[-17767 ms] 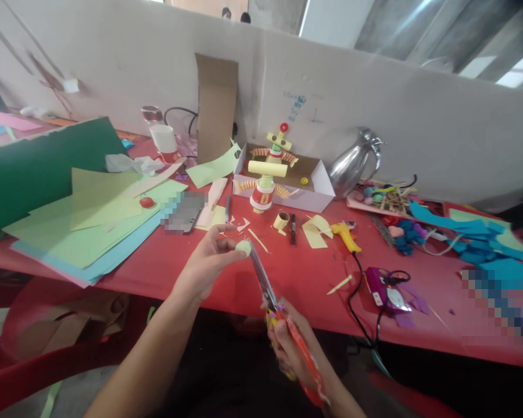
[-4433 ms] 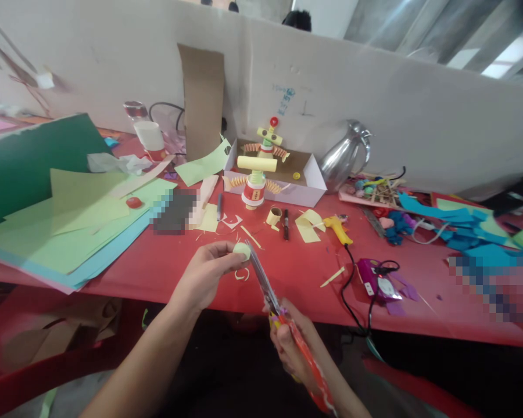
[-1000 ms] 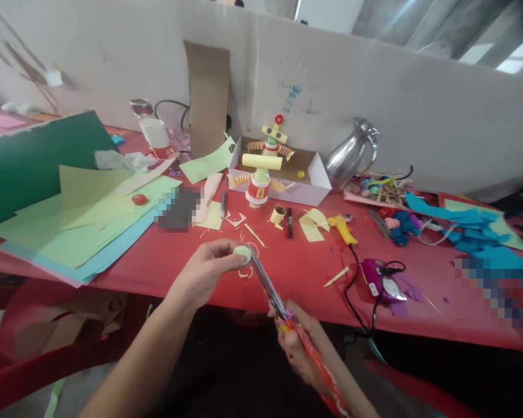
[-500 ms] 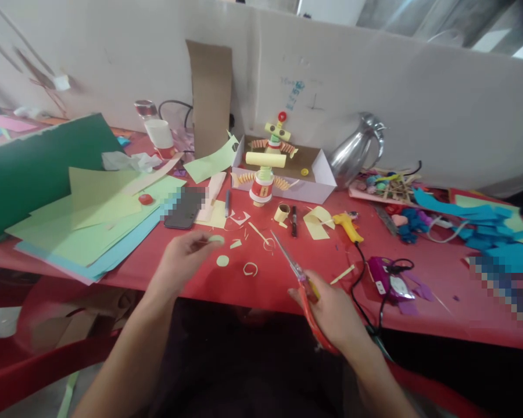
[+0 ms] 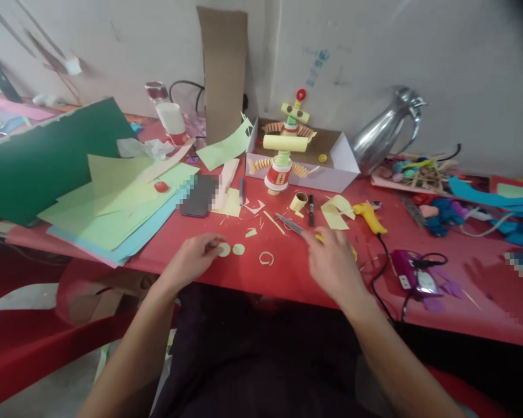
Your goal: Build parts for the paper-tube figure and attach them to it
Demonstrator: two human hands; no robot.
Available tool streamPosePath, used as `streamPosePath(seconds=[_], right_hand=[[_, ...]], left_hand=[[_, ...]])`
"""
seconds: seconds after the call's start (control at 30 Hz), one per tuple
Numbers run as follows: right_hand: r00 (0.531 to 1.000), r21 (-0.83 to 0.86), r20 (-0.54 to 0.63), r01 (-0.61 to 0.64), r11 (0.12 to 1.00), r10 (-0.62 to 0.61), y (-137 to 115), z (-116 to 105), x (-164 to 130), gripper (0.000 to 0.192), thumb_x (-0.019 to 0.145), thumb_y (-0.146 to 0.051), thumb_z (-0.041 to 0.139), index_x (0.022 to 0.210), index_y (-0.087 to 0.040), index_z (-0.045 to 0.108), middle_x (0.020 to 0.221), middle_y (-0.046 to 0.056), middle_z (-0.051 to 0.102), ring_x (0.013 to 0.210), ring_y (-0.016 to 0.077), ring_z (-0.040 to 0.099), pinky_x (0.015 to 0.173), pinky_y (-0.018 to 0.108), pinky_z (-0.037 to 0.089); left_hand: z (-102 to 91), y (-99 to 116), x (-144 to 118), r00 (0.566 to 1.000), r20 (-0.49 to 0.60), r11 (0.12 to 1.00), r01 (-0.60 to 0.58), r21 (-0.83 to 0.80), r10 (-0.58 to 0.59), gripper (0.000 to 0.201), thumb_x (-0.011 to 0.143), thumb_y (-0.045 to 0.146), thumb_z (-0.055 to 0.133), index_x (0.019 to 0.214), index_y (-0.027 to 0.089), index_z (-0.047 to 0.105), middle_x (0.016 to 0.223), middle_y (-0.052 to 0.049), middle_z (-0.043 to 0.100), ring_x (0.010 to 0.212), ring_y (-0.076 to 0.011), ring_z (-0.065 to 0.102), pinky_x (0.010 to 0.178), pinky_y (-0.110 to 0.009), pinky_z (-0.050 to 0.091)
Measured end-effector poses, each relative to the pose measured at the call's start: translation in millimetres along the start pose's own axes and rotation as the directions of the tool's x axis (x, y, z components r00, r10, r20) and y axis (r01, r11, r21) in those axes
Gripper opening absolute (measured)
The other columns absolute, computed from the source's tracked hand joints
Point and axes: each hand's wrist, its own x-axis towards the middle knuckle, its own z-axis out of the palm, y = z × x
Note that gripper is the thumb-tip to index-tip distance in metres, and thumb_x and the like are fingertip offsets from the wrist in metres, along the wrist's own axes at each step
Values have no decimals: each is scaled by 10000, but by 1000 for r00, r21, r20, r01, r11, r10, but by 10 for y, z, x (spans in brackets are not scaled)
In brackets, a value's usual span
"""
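Note:
My left hand (image 5: 192,259) rests at the front edge of the red table (image 5: 296,273), its fingertips pinching a small pale-green paper disc (image 5: 224,249) that lies flat. A second disc (image 5: 238,249) lies just to its right, and a curled paper trimming (image 5: 266,258) beyond that. My right hand (image 5: 333,261), blurred, covers the handles of the scissors (image 5: 290,223). Their blades lie low over the table and point left.
Behind stand a paper robot figure (image 5: 283,157) in front of a white box (image 5: 335,168), a metal jug (image 5: 383,133) and a cardboard sheet (image 5: 224,69). A phone (image 5: 198,197) and a paper stack (image 5: 113,215) lie left; a glue gun (image 5: 368,215) and cable right.
Both hands came down to the table. The left hand brought its disc down beside the other one. The right hand swung the scissors forward and lowered them onto the table.

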Motion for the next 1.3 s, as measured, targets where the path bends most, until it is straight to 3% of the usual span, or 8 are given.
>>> streamPosePath(seconds=[0.13, 0.33, 0.43, 0.67, 0.83, 0.97, 1.1, 1.3], right_hand=[[910, 266, 30, 391, 881, -413, -296, 95, 57, 312, 981, -277, 518, 1257, -229, 653, 1305, 80, 631, 1263, 271, 468, 1062, 462, 384], [994, 174, -46, 107, 979, -100, -251, 195, 225, 277, 940, -118, 497, 1103, -122, 722, 1130, 158, 683, 1152, 315, 482, 979, 482, 412], [989, 325, -11, 144, 935, -149, -482, 216, 318, 257, 949, -129, 499, 1057, -154, 731, 993, 106, 712, 1013, 260, 518, 927, 410, 432], [953, 303, -5, 289, 908, -302, -860, 319, 225, 361, 994, -404, 497, 1285, -231, 623, 1290, 84, 638, 1131, 295, 471, 954, 469, 356], [971, 213, 6, 232, 949, -239, -596, 332, -33, 398, 996, -447, 462, 1308, -259, 623, 1354, 98, 596, 1183, 324, 445, 964, 501, 346], [989, 245, -46, 144, 959, -137, -464, 350, -120, 300, 987, -337, 510, 1225, -285, 684, 1290, 98, 612, 1161, 314, 460, 956, 494, 381], [988, 360, -143, 99, 928, -50, -439, 391, -144, 270, 959, -232, 554, 1178, -269, 708, 1199, 81, 641, 1118, 282, 482, 980, 473, 410], [953, 484, -299, 114, 868, 41, -429, 398, -230, 205, 933, -145, 568, 1067, -180, 719, 1034, 93, 665, 1013, 241, 536, 944, 420, 462]], left_hand=[[-39, -11, 190, 987, 138, 989, -99, 114, 83, 130, 734, 252, 635, 728, 272, 764, 790, -35, 754, 759, -233, 652, 701, -271, 424], [-89, 56, 445, 897, 410, 921, -288, 262, 164, 342, 742, 137, 580, 977, 300, 767, 941, -36, 757, 860, -230, 660, 758, -277, 432], [-115, 112, 505, 884, 431, 895, -328, 301, 179, 370, 746, 99, 570, 1011, 284, 749, 914, -45, 750, 830, -226, 666, 732, -274, 440], [-149, -20, 46, 931, 232, 811, -360, 460, 281, 331, 860, 93, 495, 1046, 211, 741, 1113, -113, 730, 1102, -283, 640, 980, -393, 457], [340, -138, -453, 861, 219, 705, -503, 500, 459, 494, 930, 320, 561, 1399, 171, 520, 1436, -107, 555, 1366, -284, 470, 1163, -472, 341], [668, -78, -476, 845, 163, 678, -511, 528, 510, 556, 928, 416, 550, 1414, 152, 493, 1433, -116, 557, 1389, -289, 439, 1166, -498, 348], [736, -59, -421, 813, 91, 696, -545, 467, 576, 515, 933, 354, 562, 1405, 157, 493, 1411, -133, 573, 1362, -281, 475, 1129, -487, 404], [614, -112, -515, 752, -450, 861, -310, 404, 482, 218, 875, 170, 635, 1088, 176, 683, 1076, -110, 698, 1024, -212, 658, 955, -369, 519]])
